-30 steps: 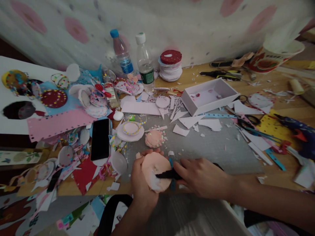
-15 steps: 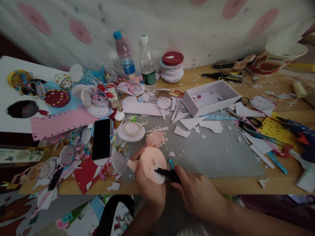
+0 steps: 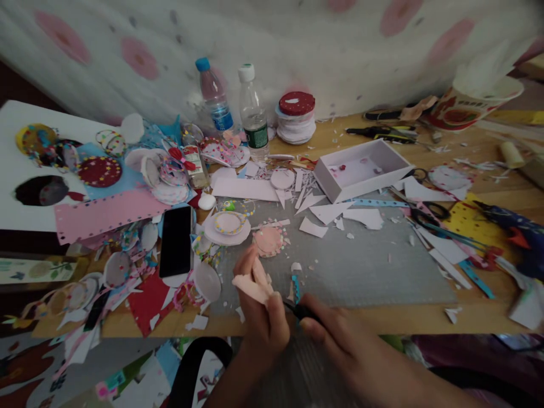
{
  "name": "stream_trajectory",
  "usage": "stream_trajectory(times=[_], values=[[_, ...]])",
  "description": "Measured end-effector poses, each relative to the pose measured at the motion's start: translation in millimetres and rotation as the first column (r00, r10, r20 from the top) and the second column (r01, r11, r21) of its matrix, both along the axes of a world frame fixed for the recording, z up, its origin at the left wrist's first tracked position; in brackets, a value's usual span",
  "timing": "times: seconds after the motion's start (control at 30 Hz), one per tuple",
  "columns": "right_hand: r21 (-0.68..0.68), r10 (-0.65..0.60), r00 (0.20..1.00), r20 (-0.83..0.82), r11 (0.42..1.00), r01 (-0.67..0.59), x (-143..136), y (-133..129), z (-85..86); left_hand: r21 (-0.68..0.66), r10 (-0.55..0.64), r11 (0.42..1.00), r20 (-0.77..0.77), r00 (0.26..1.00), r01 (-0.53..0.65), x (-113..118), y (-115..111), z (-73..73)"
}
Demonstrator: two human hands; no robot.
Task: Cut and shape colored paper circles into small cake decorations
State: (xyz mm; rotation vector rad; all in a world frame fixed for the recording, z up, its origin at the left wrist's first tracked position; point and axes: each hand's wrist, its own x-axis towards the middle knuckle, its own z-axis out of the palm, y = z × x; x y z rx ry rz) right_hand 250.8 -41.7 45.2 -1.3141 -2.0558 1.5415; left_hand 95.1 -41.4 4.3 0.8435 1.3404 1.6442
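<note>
Near the table's front edge, my left hand (image 3: 267, 324) is closed round a peach-coloured disc (image 3: 254, 288), now turned nearly edge-on with a flap sticking out to the left. My right hand (image 3: 335, 331) grips a black-handled tool (image 3: 304, 311). Its thin dark tip points left and reaches my left thumb, close to the disc. The tip is partly hidden, so its exact kind is unclear. Just beyond my left hand lies a peach disc edged with small beads (image 3: 270, 240). A blue dotted strip (image 3: 296, 288) rests on the grey cutting mat (image 3: 361, 277).
Left of the mat are a phone (image 3: 175, 241) and a heap of decorated discs and ribbons. Behind stand two bottles (image 3: 256, 116), a stack of discs (image 3: 296, 119) and a white box (image 3: 363, 170). Scissors (image 3: 429, 212) and paper scraps lie right.
My left hand has tilted the peach disc from face-up to nearly edge-on. The tool's tip has come off its face and sits lower, by my left thumb.
</note>
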Motion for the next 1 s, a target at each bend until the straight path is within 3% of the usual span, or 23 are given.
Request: stream_trajectory(times=[0.17,0.37,0.6,0.8,0.9,1.0], values=[[-0.008,0.121,0.988,0.098,0.993,-0.12,9.5,8.6,-2.1,0.001,-0.112,0.994,-0.027,0.993,0.112,-10.7,3.4,0.6],[0.008,0.169,0.975,0.141,0.985,-0.172,14.5,12.8,0.9,-0.082,-0.153,0.984,0.087,0.984,0.16,-13.0,8.6,12.9],[0.046,0.141,0.981,0.137,0.988,-0.148,7.2,10.6,10.8,-0.159,0.007,0.987,0.24,0.971,0.032,-4.3,16.1,15.3],[0.022,0.124,0.983,0.135,0.992,-0.128,15.8,8.3,7.0,-0.282,0.304,0.937,0.368,0.879,-0.207,-8.6,29.7,16.6],[0.041,0.076,0.982,0.17,0.996,-0.084,21.8,7.5,1.0,-0.391,0.32,0.908,0.419,0.85,-0.149,-10.2,32.8,23.6],[0.005,0.078,0.984,0.159,0.997,-0.08,20.1,7.9,0.4,-0.378,0.27,0.922,0.476,0.837,-0.082,-4.9,31.5,26.4]])
